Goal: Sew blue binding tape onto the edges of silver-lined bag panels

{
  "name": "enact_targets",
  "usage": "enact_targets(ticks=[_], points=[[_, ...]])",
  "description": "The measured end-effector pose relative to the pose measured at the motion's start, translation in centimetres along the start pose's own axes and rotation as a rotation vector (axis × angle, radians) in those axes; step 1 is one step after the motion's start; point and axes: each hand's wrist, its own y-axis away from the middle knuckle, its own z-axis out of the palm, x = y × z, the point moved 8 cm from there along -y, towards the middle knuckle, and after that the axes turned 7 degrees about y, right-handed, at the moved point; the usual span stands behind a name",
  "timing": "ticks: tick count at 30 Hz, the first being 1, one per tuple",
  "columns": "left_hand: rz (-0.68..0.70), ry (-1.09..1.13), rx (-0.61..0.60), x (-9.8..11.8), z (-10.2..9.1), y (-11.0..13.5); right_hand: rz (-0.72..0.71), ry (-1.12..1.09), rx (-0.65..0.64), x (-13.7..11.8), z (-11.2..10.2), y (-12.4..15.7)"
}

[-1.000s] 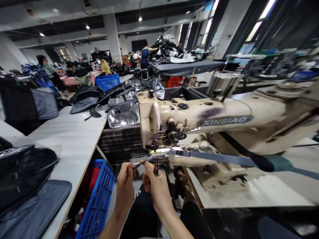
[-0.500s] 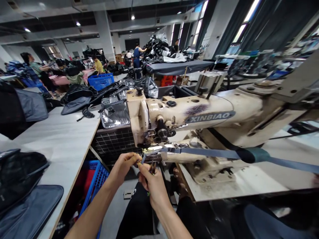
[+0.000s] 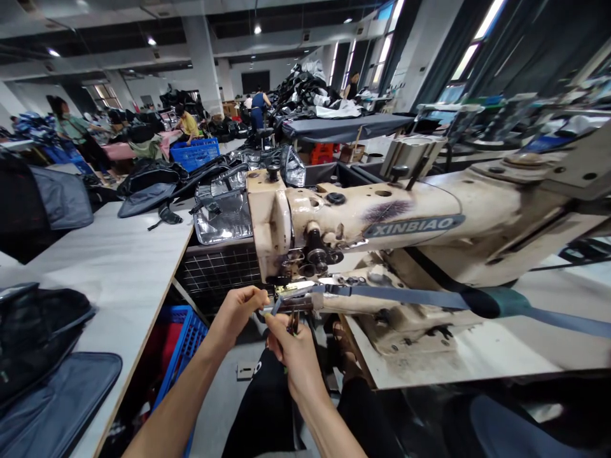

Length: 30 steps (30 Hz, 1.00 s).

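A grey webbing strap runs along the narrow arm of the sewing machine, its near end bent down below the needle area. My right hand is closed, with thumb and forefinger pinching that end. Small thread snips stick up out of the same hand, blades upward. Just left of the strap end, my left hand is closed in a pinch, fingertips close to the strap. Whatever lies between those fingertips is too small to make out. A dark plastic buckle sits on the strap.
A pale table on the left bears black and grey bag pieces. Beneath its edge stands a blue crate. Silver-lined bags lie behind the machine head. People work farther back near a large fabric heap.
My left fingertips have moved slightly up and away from my right thumb. The right hand keeps its pinch on the strap end. The view has shifted a little, so the machine appears farther right.
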Motion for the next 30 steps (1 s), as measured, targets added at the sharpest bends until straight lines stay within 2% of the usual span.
enact_targets(ticks=[3,5,8,12,14,16,18,20,23,26,30], points=[[-0.005,-0.106,-0.100,0.0,0.3,0.0,-0.016,-0.002,0.012,0.0,0.0,0.0],[-0.012,-0.064,-0.086,0.1,0.2,0.0,-0.021,0.002,0.026,0.3,-0.2,-0.1],[-0.066,0.209,-0.082,-0.2,0.7,0.2,-0.027,0.023,0.076,0.9,-1.0,-0.5],[-0.201,0.525,-0.213,-1.3,2.8,0.1,-0.075,0.081,0.165,0.7,-2.2,-0.8],[-0.299,0.611,-0.256,-2.2,3.0,-0.5,-0.092,0.119,0.194,0.1,-2.7,-0.6],[-0.343,0.678,-0.278,-2.8,2.2,-1.4,-0.099,0.153,0.218,-0.7,-3.2,-0.2],[-0.305,0.693,-0.288,-2.8,1.0,-2.3,-0.101,0.194,0.177,-1.4,-3.2,0.0],[-0.234,0.675,-0.299,-2.5,0.1,-2.6,-0.100,0.224,0.079,-1.8,-2.6,0.2],[-0.110,0.702,-0.221,-2.0,-0.3,-2.1,-0.096,0.235,-0.015,-2.0,-1.8,0.4],[0.029,0.824,-0.128,-1.5,0.4,-1.2,-0.091,0.231,-0.028,-1.9,-1.6,0.5],[0.108,0.920,-0.123,-0.9,1.9,-0.9,-0.121,0.245,-0.016,-1.8,-1.8,0.7]])
